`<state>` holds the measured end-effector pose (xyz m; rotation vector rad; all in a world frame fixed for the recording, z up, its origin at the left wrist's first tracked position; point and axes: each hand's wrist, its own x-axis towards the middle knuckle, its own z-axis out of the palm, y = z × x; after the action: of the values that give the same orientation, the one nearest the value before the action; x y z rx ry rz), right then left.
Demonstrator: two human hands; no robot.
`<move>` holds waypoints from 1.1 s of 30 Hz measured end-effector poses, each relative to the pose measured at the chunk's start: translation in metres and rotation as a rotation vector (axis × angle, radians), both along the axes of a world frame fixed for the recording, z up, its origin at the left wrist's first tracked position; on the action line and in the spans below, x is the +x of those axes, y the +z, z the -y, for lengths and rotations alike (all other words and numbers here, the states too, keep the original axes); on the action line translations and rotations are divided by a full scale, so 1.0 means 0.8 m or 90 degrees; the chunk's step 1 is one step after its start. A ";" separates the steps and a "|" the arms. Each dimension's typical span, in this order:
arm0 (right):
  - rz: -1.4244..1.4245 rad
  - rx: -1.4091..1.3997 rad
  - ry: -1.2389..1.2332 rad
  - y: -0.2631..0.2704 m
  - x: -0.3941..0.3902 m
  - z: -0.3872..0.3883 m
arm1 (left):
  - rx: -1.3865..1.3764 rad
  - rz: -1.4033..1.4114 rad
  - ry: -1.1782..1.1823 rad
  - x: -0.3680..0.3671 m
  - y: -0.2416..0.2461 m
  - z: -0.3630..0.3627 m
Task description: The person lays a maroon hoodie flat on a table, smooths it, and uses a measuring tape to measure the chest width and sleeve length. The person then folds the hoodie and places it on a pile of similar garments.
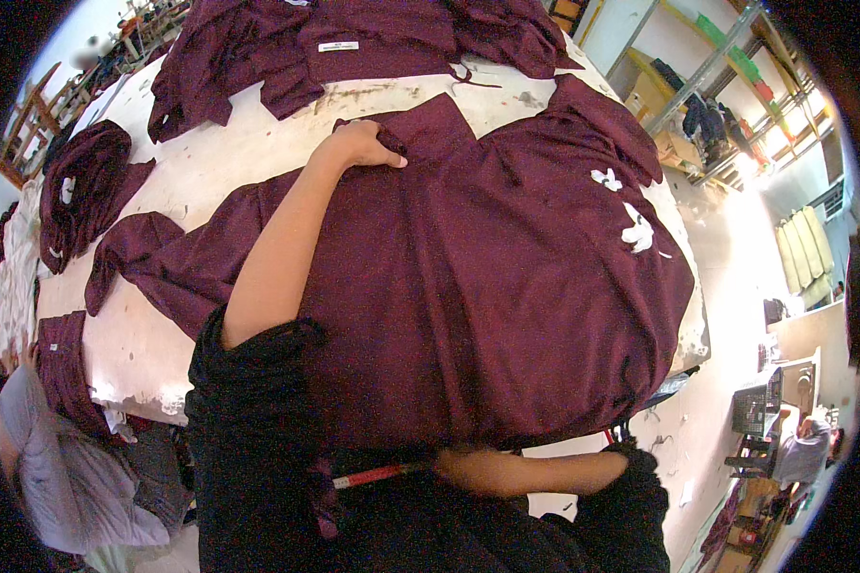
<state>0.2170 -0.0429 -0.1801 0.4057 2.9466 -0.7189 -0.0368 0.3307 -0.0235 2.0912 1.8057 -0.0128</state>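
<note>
A maroon garment (545,286) with white flower appliqués (638,228) on its right part is spread over the pale worktable (236,143) before me. My left hand (365,145) reaches to its far edge and pinches a dark fold of the cloth between thumb and fingers. Low in the view, my right hand (466,465) is blurred against the near edge of the garment, close to my body. Its fingers are hidden or smeared, so its grip does not show. A red and white measuring tape (373,475) hangs beside it, across my black clothing.
More maroon garments (380,54) lie at the table's far side, one bearing a white label. A folded maroon bundle (86,193) rests at the left. A person in a grey shirt (79,458) is at the lower left. Metal shelving (709,71) stands at the right.
</note>
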 end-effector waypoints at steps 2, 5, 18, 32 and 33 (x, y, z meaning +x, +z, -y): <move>-0.058 0.062 -0.042 -0.107 0.013 0.018 | -0.003 0.000 0.001 -0.004 -0.001 0.000; -0.004 -0.007 -0.058 -0.112 0.004 0.000 | 0.000 0.008 0.012 -0.006 -0.003 0.002; -0.037 -0.273 -0.022 0.217 -0.027 -0.071 | 0.429 0.219 -0.044 -0.017 0.005 0.081; -0.058 0.118 -0.541 0.202 -0.057 -0.067 | 0.223 0.173 -0.225 0.017 -0.012 0.370; -0.058 0.123 -0.536 0.203 -0.058 -0.067 | 0.222 0.172 -0.229 0.017 -0.014 0.370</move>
<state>0.1706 0.0109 -0.0177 1.7169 2.8573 -0.4920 -0.0236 0.0349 -0.0345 2.4887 1.3306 0.4959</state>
